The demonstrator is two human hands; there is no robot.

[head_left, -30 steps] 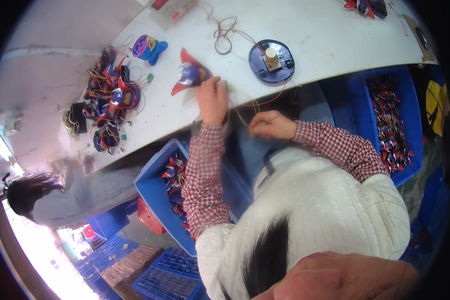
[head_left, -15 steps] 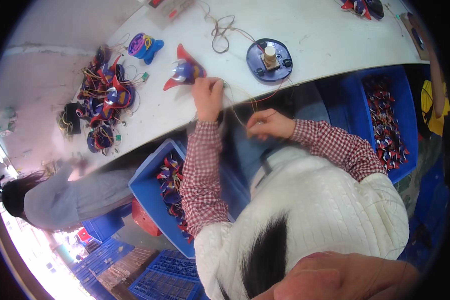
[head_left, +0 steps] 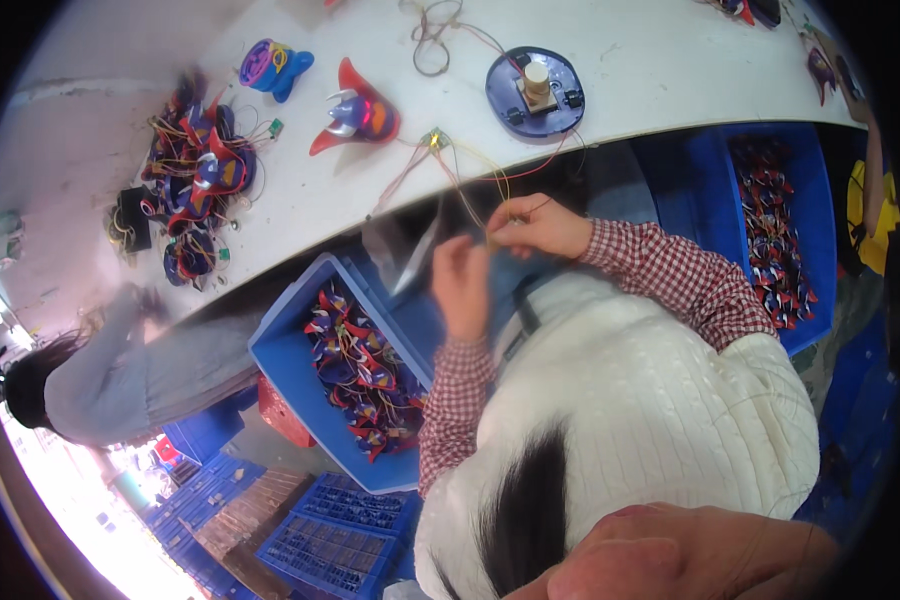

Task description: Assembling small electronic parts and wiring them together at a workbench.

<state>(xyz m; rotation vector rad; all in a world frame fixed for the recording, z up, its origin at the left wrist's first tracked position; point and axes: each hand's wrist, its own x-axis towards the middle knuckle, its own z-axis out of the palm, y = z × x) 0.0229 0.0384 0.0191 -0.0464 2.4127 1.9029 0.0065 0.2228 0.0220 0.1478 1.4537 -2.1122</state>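
My right hand (head_left: 540, 226) is closed in a pinch on thin wires (head_left: 500, 190) just off the table's near edge. Close beside its fingertips is my left hand (head_left: 461, 288), raised and blurred; whether it holds anything is unclear. The wires lead up to a small circuit board (head_left: 435, 139) on the table edge. Left of the board lies a red and purple horned toy head (head_left: 368, 115), with a pinkish-red glow on it. A dark blue oval base (head_left: 560, 112) with a pale cylindrical knob (head_left: 536, 78) stands to the right, wired as well.
Wired toy heads (head_left: 205, 170) are heaped at the table's left, near a blue and purple toy part (head_left: 275, 70). Blue bins (head_left: 270, 335) (head_left: 820, 240) of similar toys flank me below the white table (head_left: 660, 80). Another person (head_left: 160, 385) sits at left.
My left hand has left the toy head and come down beside my right hand. The toy head now glows red. My right hand has risen slightly, and the view has shifted.
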